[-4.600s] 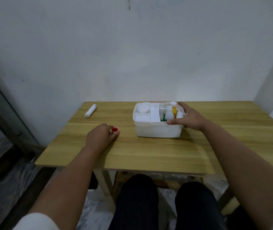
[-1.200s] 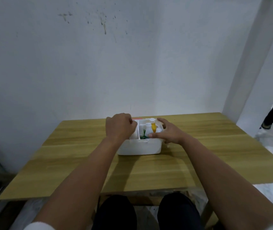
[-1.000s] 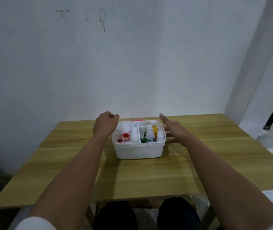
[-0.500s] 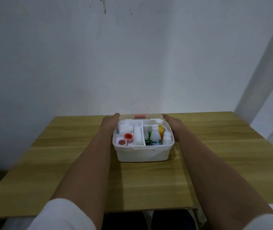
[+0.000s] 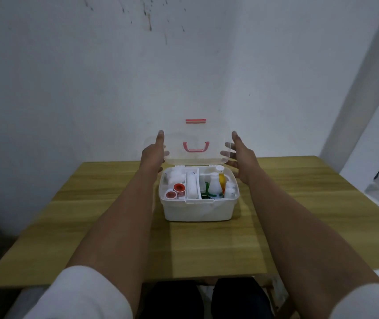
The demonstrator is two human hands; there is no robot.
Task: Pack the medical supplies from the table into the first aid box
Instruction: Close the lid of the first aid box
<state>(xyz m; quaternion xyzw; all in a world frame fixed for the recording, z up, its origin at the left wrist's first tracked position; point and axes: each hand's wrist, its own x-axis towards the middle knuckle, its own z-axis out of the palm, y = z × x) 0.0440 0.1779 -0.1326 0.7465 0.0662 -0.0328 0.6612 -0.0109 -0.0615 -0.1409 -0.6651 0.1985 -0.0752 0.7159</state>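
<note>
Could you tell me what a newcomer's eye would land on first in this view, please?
Probably the clear lid with its pink handle, held upright between the left hand and right hand above the white first aid box at the middle of the wooden table. Next, the two red-capped tape rolls in its front left compartment.

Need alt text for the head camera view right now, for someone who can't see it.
Both hands, left hand and right hand, hold a clear lid with a pink handle upright above the open white first aid box on a wooden table. Bottles and rolls fill its compartments.
</note>
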